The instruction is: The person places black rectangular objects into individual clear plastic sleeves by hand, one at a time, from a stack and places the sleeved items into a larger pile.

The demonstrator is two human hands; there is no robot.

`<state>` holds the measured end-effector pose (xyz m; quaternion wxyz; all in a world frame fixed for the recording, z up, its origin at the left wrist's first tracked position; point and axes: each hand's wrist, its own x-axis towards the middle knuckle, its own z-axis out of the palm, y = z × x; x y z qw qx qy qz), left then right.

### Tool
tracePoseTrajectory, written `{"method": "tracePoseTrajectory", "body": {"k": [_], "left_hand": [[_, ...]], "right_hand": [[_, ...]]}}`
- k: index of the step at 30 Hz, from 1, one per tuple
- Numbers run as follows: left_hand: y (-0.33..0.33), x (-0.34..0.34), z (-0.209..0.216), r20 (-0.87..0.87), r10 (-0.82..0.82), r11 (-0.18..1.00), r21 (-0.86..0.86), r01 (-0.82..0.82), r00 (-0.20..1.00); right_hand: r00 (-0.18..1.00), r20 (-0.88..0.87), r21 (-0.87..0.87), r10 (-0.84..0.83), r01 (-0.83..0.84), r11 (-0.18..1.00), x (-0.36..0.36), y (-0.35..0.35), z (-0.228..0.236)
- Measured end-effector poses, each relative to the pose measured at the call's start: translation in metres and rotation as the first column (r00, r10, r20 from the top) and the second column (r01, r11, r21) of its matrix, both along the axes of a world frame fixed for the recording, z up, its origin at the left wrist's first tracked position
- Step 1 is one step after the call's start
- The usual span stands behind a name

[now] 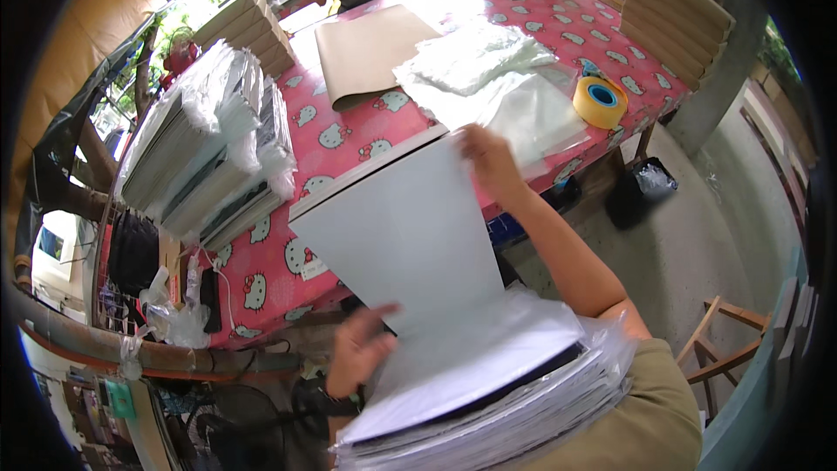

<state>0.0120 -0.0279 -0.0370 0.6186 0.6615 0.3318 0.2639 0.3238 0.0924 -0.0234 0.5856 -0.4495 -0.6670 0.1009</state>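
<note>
Hands, one pair, bare: right hand [490,164] at the far right corner of a large pale board [401,218], its fingers curled there, though blur hides whether they pinch or merely rest; left hand [362,351] released, fingers spread, just beside the board's left edge. Board: far end at the near edge of the desk [253,257], near end meeting a thick sheaf [523,410] at the person's lap. Step in hand, by judgement: lining up or shifting the board at its far end. Next move, by judgement: calls for a sure hold at the right corner and support from the left hand, so that the board stays flat. Containers: clear plastic bags [488,65], a loose heap on the desk beyond the board, seemingly flat, contents not discernible; wrapped stacks [205,153], to the left, layered sheets within clear film; black bin [629,201], on the floor to the right, holding crumpled clear plastic [656,180]. Also on the desk: tape roll [608,112], yellow with a blue core, beside the bags; brown sheet [366,48], folded, behind the board.
</note>
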Motion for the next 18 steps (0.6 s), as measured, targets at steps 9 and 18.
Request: {"method": "tracePoseTrajectory", "body": {"k": [9,18], "left_hand": [[0.037,0.073,0.107,0.188,0.069,0.945,0.302,-0.125,0.98],[0.053,0.065,0.11,0.484,0.385,0.876,0.078,-0.477,0.786]], "right_hand": [[0.301,-0.647,-0.354,0.7,-0.932,0.074,-0.067,-0.072,0.111],[0.453,-0.562,-0.169,0.692,-0.882,0.439,-0.058,-0.047,0.091]]}}
